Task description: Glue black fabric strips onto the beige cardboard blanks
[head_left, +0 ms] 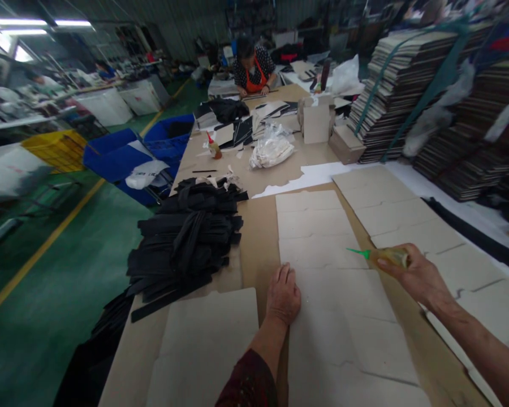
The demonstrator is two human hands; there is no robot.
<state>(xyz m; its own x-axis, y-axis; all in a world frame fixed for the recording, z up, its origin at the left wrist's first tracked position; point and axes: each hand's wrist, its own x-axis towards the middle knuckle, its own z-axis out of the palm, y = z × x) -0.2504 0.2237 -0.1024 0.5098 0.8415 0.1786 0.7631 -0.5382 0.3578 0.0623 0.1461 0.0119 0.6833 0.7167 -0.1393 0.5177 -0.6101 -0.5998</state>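
Observation:
My left hand [283, 294] lies flat, fingers together, on the left edge of a row of pale cardboard sheets [322, 243] spread along the brown table [258, 237]. My right hand [415, 274] is closed round a small glue bottle [385, 256] with a green nozzle pointing left, held just above the sheets. A second row of sheets [398, 215] lies to the right. A heap of black strips [186, 237] sits to the left of my left hand.
Another pale sheet [207, 333] lies near the front left. A white bag [271, 150], another glue bottle [214, 148] and small boxes [316, 121] are farther up the table. A person in an orange apron [253, 70] works at the far end. Tall board stacks [428, 96] stand right; blue bins [119, 158] left.

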